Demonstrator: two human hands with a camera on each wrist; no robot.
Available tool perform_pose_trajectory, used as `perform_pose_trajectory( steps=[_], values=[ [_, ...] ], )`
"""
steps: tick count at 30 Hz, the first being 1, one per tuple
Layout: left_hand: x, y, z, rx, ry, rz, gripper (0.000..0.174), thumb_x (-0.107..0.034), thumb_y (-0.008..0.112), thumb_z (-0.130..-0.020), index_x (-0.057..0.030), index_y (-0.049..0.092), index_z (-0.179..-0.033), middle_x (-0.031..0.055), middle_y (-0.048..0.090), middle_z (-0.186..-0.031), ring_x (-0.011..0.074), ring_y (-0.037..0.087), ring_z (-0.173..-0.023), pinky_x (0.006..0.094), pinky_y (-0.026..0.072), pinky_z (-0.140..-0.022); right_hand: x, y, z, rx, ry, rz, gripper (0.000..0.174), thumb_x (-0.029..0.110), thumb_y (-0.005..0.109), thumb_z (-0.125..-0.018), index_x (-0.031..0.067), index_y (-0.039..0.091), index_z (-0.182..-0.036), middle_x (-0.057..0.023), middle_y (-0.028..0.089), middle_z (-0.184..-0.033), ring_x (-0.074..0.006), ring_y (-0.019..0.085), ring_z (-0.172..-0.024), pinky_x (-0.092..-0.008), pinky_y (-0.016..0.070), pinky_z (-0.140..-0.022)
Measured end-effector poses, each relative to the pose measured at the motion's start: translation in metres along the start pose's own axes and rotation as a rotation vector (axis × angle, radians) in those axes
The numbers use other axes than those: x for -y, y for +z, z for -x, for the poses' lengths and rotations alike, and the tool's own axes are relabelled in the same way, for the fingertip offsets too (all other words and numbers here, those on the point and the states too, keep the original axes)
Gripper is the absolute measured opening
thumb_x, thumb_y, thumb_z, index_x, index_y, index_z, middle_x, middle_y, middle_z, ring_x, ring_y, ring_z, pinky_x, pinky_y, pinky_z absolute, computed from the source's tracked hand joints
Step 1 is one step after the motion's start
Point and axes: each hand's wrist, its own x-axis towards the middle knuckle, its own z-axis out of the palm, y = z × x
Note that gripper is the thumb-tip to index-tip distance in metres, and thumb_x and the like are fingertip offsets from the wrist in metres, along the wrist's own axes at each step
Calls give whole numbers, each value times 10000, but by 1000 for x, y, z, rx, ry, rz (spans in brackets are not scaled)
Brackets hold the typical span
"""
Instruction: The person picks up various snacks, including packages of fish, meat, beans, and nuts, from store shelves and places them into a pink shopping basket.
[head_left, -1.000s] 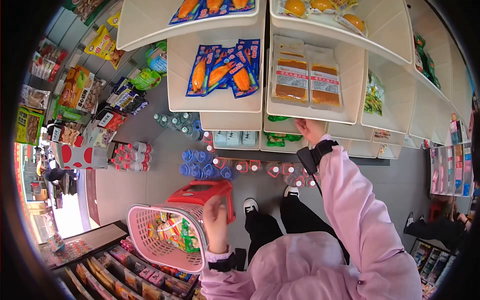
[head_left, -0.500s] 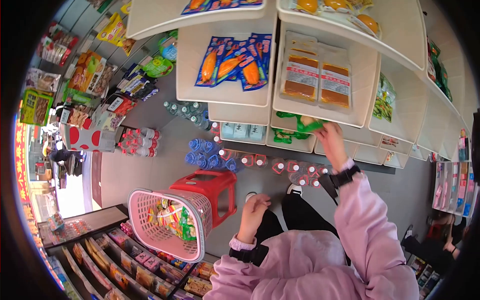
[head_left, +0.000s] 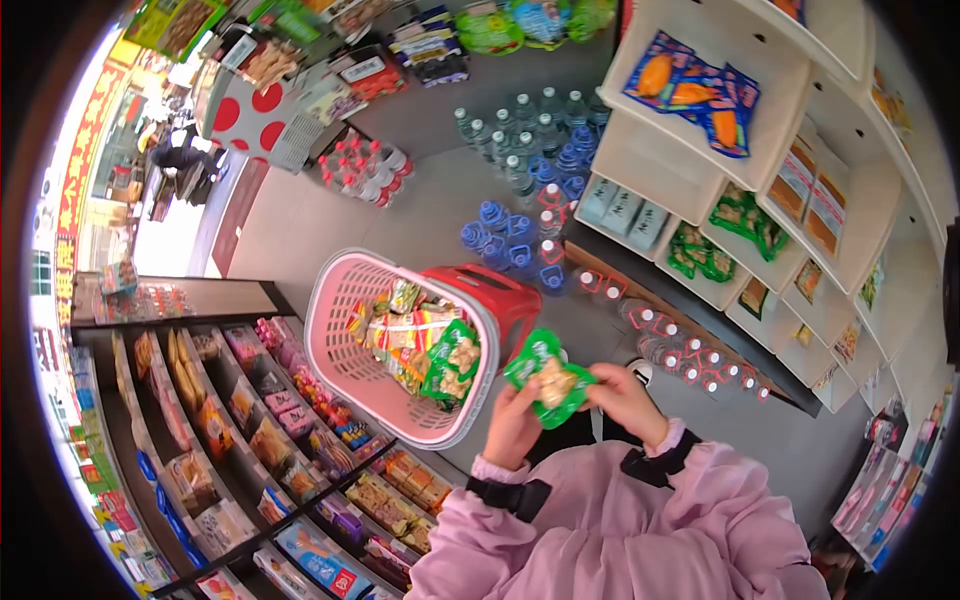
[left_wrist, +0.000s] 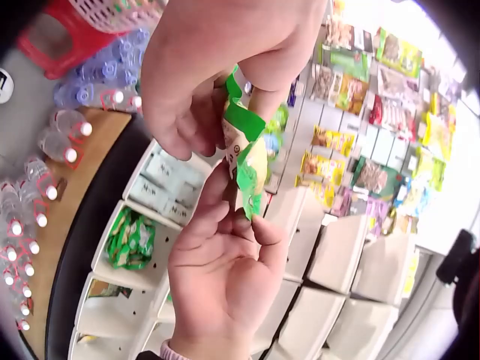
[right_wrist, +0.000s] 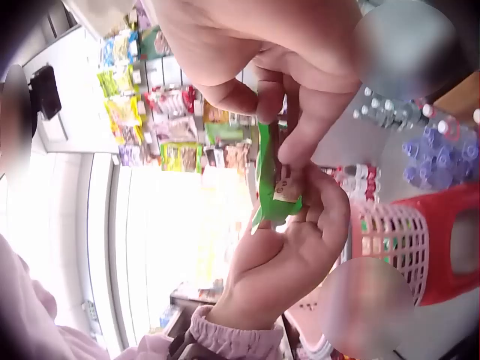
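Both hands hold one green snack packet [head_left: 548,382] with a pale, lumpy picture on its front, up before the body in the head view. My left hand [head_left: 512,428] pinches its lower left side, while my right hand [head_left: 628,402] pinches the right edge. The left wrist view has the packet [left_wrist: 247,161] turned edge-on between the fingertips of the two hands. Just left of the hands is a pink basket [head_left: 322,318] with several snack packets inside, among them a similar green packet [head_left: 450,368].
The basket rests against a red stool [head_left: 510,300]. Water bottles [head_left: 515,240] stand along the floor by the white shelf bins [head_left: 650,165] at right. More green packets [head_left: 745,222] lie in those bins. A rack of boxed snacks [head_left: 240,440] fills the lower left.
My right hand has drawn the green packet from the bin down to the body, and the left hand has taken hold of it too. The view has swung left toward the basket.
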Motion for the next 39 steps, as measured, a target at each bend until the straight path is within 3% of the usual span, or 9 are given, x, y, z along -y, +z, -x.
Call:
perform_pose_trajectory(
  steps=[8,12,19,23,24,27,31,35,39],
  values=[
    [-88,-133,45,-255,214,-28,342,-184,483,-853,2,431,-1136,101,534,-1082,199,532,-974,335,441,-843,-58,132,-96,224,131,544,167,157,506,-794,-7,502,-761,-76,552,-588,-140,562,-507,-266,438,-433],
    [-108,-195,20,-343,225,75,294,-149,467,-864,11,443,-1109,109,544,-1058,216,546,-941,359,464,-801,-123,161,-139,75,-81,813,208,199,524,-759,-8,522,-778,-190,572,-732,-332,570,-704,-388,435,-594],
    [-109,-288,-28,-515,140,99,226,-14,451,-818,40,443,-1037,129,546,-947,259,552,-834,426,468,-748,-96,131,-109,275,-17,676,230,159,511,-783,-13,510,-936,-131,578,-820,-221,583,-741,-310,449,-659],
    [-110,-264,-10,-626,234,-94,270,12,436,-787,57,426,-1054,151,516,-989,274,520,-895,441,455,-754,-68,84,-79,166,-130,518,182,119,501,-786,2,526,-924,-109,585,-823,-200,577,-734,-301,449,-649],
    [-112,-251,-3,-659,223,-260,316,15,450,-773,72,404,-1080,156,476,-1063,263,487,-969,401,426,-802,-59,67,-72,122,-94,477,181,131,502,-799,8,525,-931,-91,582,-832,-180,573,-735,-292,454,-642],
    [-98,-207,3,-769,559,-374,309,7,468,-781,57,404,-1080,88,493,-951,168,511,-850,259,428,-709,-24,12,-55,-85,19,85,195,169,513,-825,30,514,-963,-58,570,-815,-133,566,-717,-260,463,-620],
    [-78,-99,6,-503,591,-582,334,22,470,-787,26,406,-1115,87,473,-1033,156,487,-922,249,415,-738,26,-83,-41,-531,-266,82,230,176,539,-814,20,491,-977,-74,571,-802,-123,556,-650,-242,460,-593],
    [-45,4,-12,-237,471,-770,351,64,464,-758,20,423,-1104,89,465,-1076,170,497,-954,255,428,-784,49,-205,-52,-1079,-407,449,257,188,586,-770,-8,513,-919,-91,563,-745,-169,547,-635,-282,451,-580],
    [13,46,-53,21,353,-674,380,77,457,-758,-1,408,-1127,74,466,-1080,178,511,-957,248,437,-762,55,-306,-68,-1222,-254,793,370,259,623,-713,-19,531,-939,-189,580,-804,-290,571,-723,-362,453,-655]
  ],
)
